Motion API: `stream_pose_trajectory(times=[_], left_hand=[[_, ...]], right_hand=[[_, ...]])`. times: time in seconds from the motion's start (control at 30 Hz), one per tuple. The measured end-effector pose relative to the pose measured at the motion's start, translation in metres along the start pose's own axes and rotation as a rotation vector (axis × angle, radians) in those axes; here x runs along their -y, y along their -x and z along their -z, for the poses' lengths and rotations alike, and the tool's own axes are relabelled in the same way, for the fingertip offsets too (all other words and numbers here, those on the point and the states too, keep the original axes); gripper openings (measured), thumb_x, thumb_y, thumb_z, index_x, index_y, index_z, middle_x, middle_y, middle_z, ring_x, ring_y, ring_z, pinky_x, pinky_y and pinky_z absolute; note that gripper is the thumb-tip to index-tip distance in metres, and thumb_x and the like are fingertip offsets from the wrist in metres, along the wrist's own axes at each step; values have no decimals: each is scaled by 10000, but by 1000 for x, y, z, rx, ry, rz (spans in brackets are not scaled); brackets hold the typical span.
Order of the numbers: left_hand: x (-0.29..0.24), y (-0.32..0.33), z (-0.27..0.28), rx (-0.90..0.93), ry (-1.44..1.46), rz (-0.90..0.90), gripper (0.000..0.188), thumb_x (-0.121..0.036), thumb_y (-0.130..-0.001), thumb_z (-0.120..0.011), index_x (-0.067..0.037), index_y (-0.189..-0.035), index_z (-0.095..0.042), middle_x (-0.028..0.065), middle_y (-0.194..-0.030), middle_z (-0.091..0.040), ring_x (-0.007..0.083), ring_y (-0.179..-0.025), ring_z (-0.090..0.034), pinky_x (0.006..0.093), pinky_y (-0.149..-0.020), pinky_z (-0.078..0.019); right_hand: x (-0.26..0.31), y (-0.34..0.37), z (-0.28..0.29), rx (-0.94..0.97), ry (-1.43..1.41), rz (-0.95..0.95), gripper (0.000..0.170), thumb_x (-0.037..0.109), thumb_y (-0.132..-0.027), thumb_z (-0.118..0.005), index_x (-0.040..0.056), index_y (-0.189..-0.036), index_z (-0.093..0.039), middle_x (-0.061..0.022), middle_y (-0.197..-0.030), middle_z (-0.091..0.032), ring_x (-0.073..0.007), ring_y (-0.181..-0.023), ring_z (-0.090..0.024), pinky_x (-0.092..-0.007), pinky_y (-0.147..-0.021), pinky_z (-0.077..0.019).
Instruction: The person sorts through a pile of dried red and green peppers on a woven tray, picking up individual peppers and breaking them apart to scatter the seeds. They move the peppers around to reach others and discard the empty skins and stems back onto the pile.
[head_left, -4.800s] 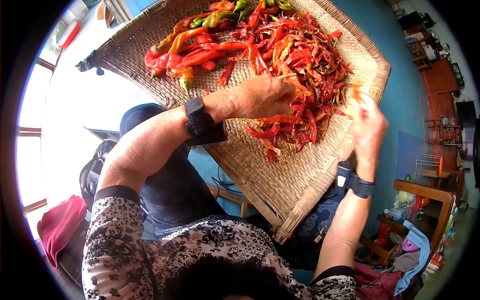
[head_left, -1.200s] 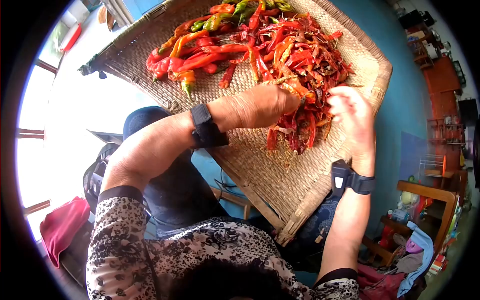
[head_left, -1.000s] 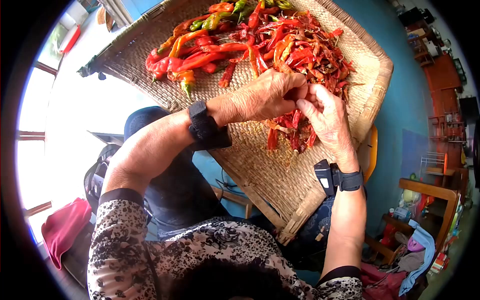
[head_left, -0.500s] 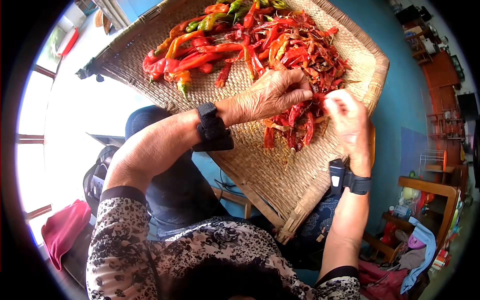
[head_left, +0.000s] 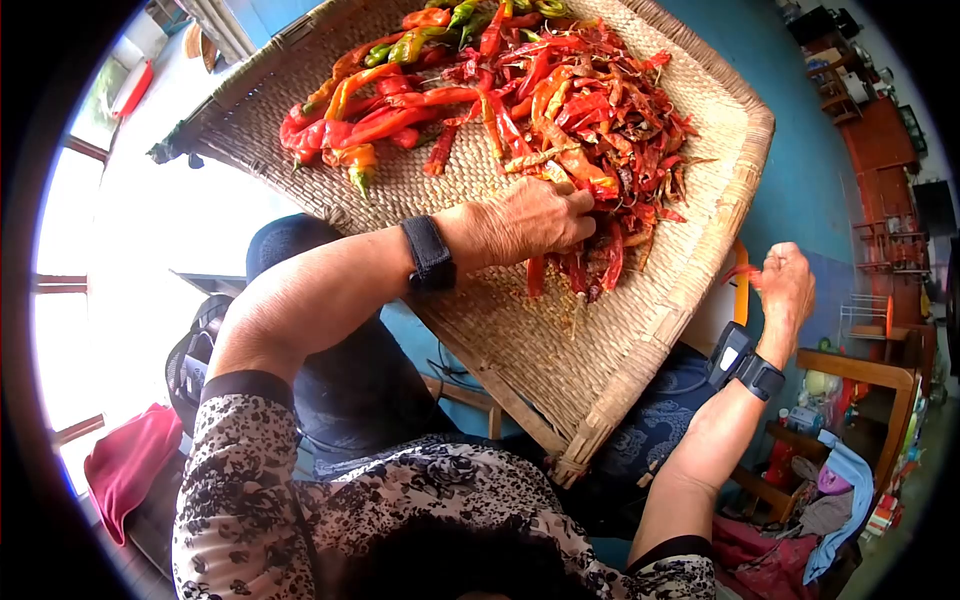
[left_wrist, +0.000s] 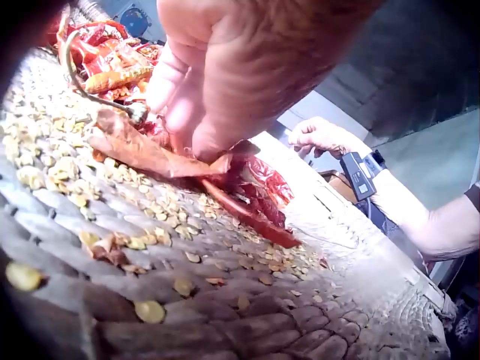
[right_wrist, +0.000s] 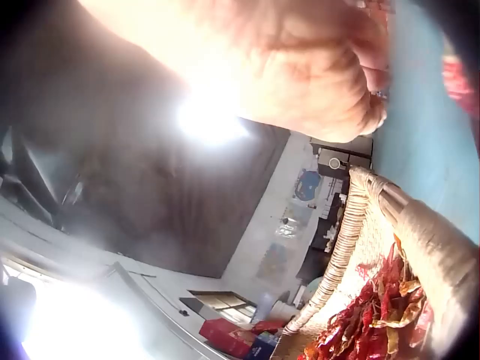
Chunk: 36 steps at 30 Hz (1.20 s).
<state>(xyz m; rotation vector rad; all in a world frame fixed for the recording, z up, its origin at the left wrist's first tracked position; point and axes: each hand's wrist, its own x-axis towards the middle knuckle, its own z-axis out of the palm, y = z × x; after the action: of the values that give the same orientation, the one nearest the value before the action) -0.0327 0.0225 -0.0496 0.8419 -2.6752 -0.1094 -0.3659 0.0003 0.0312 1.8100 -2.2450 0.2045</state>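
Note:
A heap of dried red chili peppers point(head_left: 625, 125) lies on the woven tray point(head_left: 640, 330). My left hand point(head_left: 530, 215) is down at the heap's near edge. In the left wrist view its fingers point(left_wrist: 202, 139) pinch a wrinkled dried chili point(left_wrist: 142, 146) close over the weave, where pale seeds point(left_wrist: 67, 180) are strewn. Beyond the tray's right edge, my right hand point(head_left: 788, 285) holds a small red chili piece point(head_left: 740, 272) at its fingertips, above a yellow-rimmed container point(head_left: 742, 290). The right wrist view shows that hand point(right_wrist: 315, 82) from the wrist side, its fingertips largely hidden.
Fresh red and orange peppers point(head_left: 375, 120) and several green ones point(head_left: 420, 42) occupy the tray's far left. Its corner rests over my legs point(head_left: 650, 420). At the right stands a wooden chair point(head_left: 850, 368) heaped with clothes. A pink cloth point(head_left: 130, 465) hangs at lower left.
My right hand has left the left hand's side and swung right, past the tray's edge, with a red piece. The left hand has dropped back to the heap's near edge.

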Motion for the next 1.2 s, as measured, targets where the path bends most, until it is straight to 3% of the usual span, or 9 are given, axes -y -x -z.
stream_pose_trajectory(times=[0.03,0.07,0.17,0.23,0.3,0.5,0.67,0.77,1.2], left_hand=[[0,-1,-2,-2,1,-2,275,-183,-815,-587,-78,-1068,-565,86,-957,-545,273,-881,-598,379,-686,-526],[0,0,-5,24,-31,22,246,-188,-815,-594,-90,-1040,-572,87,-949,-546,271,-875,-596,377,-679,-524],[0,-2,-5,84,-49,60,196,-195,-813,-602,-108,-988,-585,82,-937,-550,263,-874,-593,373,-673,-522],[1,-2,-4,116,-35,73,177,-197,-811,-604,-112,-965,-590,76,-934,-553,258,-878,-593,372,-675,-522],[7,-1,-4,-79,-101,-4,134,-194,-803,-579,-70,-855,-576,91,-841,-571,256,-794,-633,385,-605,-527],[6,-1,19,-84,-74,237,176,-245,-840,-613,-78,-868,-565,89,-817,-574,279,-704,-615,373,-604,-517],[1,1,29,-132,-33,268,207,-251,-865,-609,-50,-841,-564,95,-761,-578,277,-695,-626,379,-581,-505],[0,4,24,-176,4,256,209,-244,-859,-617,-45,-828,-562,92,-757,-582,282,-684,-620,385,-580,-504],[-3,-1,26,-155,213,298,238,-227,-840,-632,-25,-962,-598,128,-810,-620,326,-729,-632,404,-599,-515]], right_hand=[[-1,0,-4,-1,-66,46,178,217,-890,-582,76,-985,-633,-142,-918,-684,-344,-860,-650,-418,-703,-494],[-2,-2,-10,-63,-121,132,193,220,-887,-604,63,-993,-640,-123,-893,-695,-286,-827,-668,-377,-708,-504],[28,0,-15,-125,-597,292,141,168,-872,-616,47,-942,-626,-155,-864,-655,-319,-776,-644,-381,-704,-498],[61,9,-10,-117,-667,405,130,129,-866,-625,19,-934,-623,-151,-841,-654,-267,-745,-645,-332,-688,-498],[88,20,-4,11,-760,503,152,141,-849,-653,38,-960,-638,-112,-832,-676,-204,-713,-642,-323,-676,-508],[127,36,-1,595,-886,672,324,229,-843,-683,-5,-1056,-614,-130,-756,-659,-178,-660,-611,-320,-619,-481],[136,41,-19,459,-805,873,249,153,-854,-650,4,-1048,-609,-145,-707,-633,-202,-623,-593,-335,-599,-470],[143,46,9,575,-822,657,205,107,-849,-646,3,-1023,-614,-138,-694,-628,-188,-607,-589,-340,-594,-469],[146,53,-13,357,-1090,703,121,92,-871,-638,25,-953,-580,-109,-762,-660,-179,-669,-640,-305,-601,-499]])
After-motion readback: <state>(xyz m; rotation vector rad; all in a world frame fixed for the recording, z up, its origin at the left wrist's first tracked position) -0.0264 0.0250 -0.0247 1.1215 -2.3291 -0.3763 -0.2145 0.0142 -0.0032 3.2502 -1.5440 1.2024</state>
